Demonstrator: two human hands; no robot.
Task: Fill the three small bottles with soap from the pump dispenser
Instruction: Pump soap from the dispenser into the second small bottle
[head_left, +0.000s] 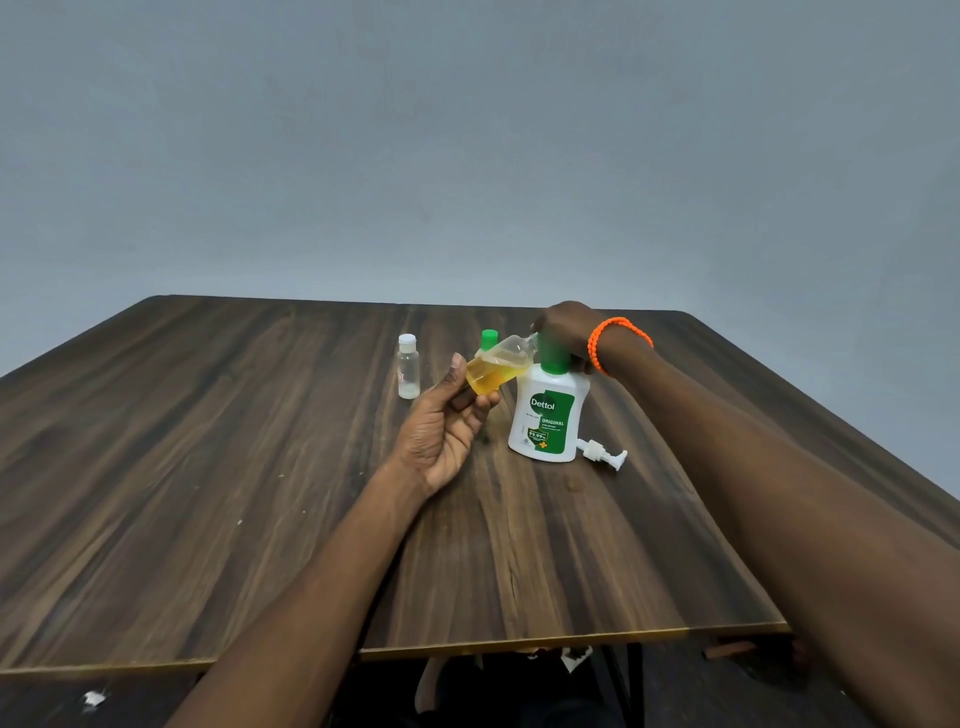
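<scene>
from the head view, the left hand (441, 415) grips a small bottle (496, 366) of yellow soap, tilted over the bench (208, 467). the right hand (563, 332) pinches at its neck, above the white dispenser bottle (548, 415). the pump head (602, 453) lies beside it; a clear bottle (408, 371) and a green-capped bottle (488, 339) stand behind.

Soft, even, rather dim light with faint shadows. My wide lens bows the counter (260, 467) edges. My right grip (563, 332) is motion-blurred; my near forearms look soft.
</scene>
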